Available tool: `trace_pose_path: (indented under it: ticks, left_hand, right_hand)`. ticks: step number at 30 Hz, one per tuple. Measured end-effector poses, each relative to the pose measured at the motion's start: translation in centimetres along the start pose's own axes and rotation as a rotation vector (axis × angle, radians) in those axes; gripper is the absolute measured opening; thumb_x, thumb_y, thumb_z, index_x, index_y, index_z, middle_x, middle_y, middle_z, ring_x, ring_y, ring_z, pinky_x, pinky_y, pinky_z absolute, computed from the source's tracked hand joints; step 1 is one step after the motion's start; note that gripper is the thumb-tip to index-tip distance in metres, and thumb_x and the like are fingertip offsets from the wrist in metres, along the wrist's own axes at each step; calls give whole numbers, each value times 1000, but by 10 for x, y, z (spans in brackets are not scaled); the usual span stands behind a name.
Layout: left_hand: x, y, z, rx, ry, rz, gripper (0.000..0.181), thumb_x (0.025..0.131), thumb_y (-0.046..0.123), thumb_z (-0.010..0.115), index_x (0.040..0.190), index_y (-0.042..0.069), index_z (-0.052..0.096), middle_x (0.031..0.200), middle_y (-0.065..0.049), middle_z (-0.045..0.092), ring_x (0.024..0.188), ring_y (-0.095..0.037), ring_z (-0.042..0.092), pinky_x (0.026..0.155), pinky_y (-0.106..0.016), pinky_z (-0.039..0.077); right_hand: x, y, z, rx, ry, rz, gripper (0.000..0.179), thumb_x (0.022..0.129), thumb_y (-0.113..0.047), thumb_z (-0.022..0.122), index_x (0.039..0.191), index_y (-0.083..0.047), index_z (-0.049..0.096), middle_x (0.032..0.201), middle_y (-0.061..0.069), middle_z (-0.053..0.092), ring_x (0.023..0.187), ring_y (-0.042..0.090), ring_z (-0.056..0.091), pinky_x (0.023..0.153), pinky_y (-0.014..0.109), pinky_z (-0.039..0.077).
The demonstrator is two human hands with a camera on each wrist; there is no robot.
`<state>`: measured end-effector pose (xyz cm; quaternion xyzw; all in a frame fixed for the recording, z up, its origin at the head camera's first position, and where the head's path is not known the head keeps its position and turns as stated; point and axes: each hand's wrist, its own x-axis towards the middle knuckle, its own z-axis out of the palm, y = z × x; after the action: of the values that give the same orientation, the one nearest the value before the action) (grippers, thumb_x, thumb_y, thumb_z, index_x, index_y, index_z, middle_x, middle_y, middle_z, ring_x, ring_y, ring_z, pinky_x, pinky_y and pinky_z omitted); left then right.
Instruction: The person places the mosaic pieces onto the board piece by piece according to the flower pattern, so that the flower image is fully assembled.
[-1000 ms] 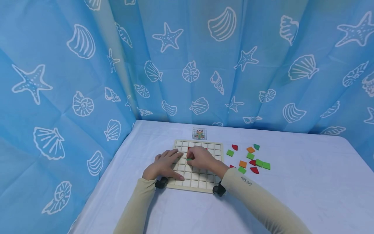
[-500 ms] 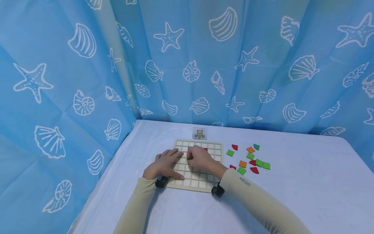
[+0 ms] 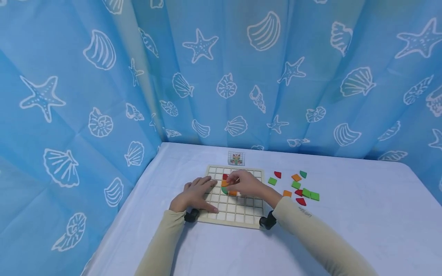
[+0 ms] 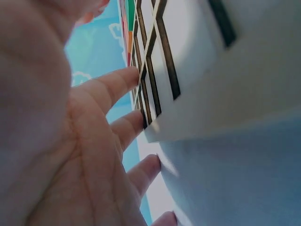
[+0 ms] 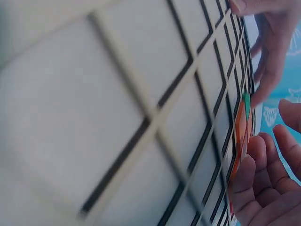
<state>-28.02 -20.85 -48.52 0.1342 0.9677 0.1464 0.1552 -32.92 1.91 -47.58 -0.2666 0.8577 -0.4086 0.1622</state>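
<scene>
On the gridded wooden board [image 3: 221, 218], my left hand [image 3: 195, 194] rests with fingers spread over its left side. The left wrist view has its fingertips [image 4: 129, 74] against the board's edge and grid. My right hand [image 3: 246, 184] hovers over the middle of the board, fingers loosely bent, and nothing shows between them. Beside its fingertips lie a green quarter-circle tile [image 3: 224, 190], an orange tile [image 3: 225, 183] and a red tile [image 3: 225, 176]. A second orange tile [image 3: 233, 193] sits under the hand, which hides part of the grid. The right wrist view shows its thumb [image 5: 244, 181] close by orange pieces.
Right of the board lie loose tiles: green squares [image 3: 315, 196], orange squares [image 3: 296, 177], red quarter-circles [image 3: 301, 201] and a dark green one [image 3: 303, 174]. Behind the board is a small pattern card [image 3: 236, 158]. A blue shell-print curtain [image 3: 214, 107] borders the white table [image 3: 362, 214].
My right hand has come off the green quarter-circle and shifted slightly right, its fingers loosening. The green and orange tiles now show on the board. My left hand has stayed put.
</scene>
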Motion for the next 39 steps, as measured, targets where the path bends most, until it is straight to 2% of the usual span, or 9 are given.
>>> trace_pose_path:
  ticks: [5, 8, 13, 20, 26, 33, 39]
  left_hand:
    - [-1, 2, 0, -6, 0, -16, 104, 68, 65, 80, 153, 27, 34, 163, -5, 25, 149, -32, 20, 115, -64, 20]
    - [-4, 2, 0, -21, 6, -26, 105, 66, 64, 82, 153, 26, 35, 163, -5, 26, 149, -33, 21, 115, -63, 20]
    - [-6, 2, 0, -36, 7, -32, 106, 66, 63, 83, 153, 26, 36, 163, -5, 27, 149, -33, 21, 115, -63, 20]
    - [-7, 2, -1, -53, 20, -22, 104, 66, 61, 84, 152, 26, 37, 162, -6, 28, 149, -34, 22, 115, -64, 20]
    - [-8, 1, 2, -68, 24, -23, 104, 66, 61, 84, 152, 25, 38, 162, -6, 28, 148, -34, 22, 114, -65, 20]
    - [-5, 3, 3, -61, 26, -12, 104, 67, 62, 83, 152, 26, 37, 162, -6, 28, 149, -33, 22, 115, -64, 20]
    - [-3, 5, 2, -54, 27, -16, 105, 66, 63, 83, 152, 26, 37, 162, -5, 27, 149, -33, 21, 115, -64, 19]
  right_hand:
    - [-9, 11, -16, 10, 49, 41, 19, 90, -17, 72, 106, -7, 71, 97, 2, 70, 85, 16, 61, 77, 29, 54]
    - [-13, 18, -26, 12, 86, 92, 18, 90, -18, 73, 105, -10, 71, 99, 1, 70, 87, 16, 60, 76, 27, 54]
    - [-23, 30, -47, 17, 126, 157, 24, 90, -19, 73, 110, -7, 70, 102, 5, 68, 89, 20, 60, 76, 28, 53]
    - [-36, 54, -81, -9, 199, 222, 30, 91, -23, 71, 118, -9, 68, 108, 7, 67, 98, 23, 60, 82, 32, 54]
    - [-54, 77, -104, 8, 245, 295, 35, 92, -24, 70, 123, -8, 65, 117, 11, 66, 102, 26, 62, 83, 33, 57]
    - [-79, 101, -133, -26, 311, 350, 36, 94, -20, 67, 126, -4, 61, 125, 18, 61, 109, 31, 59, 86, 36, 57]
    - [-93, 118, -145, -55, 357, 428, 35, 94, -18, 67, 125, -3, 61, 125, 21, 60, 112, 35, 57, 91, 43, 55]
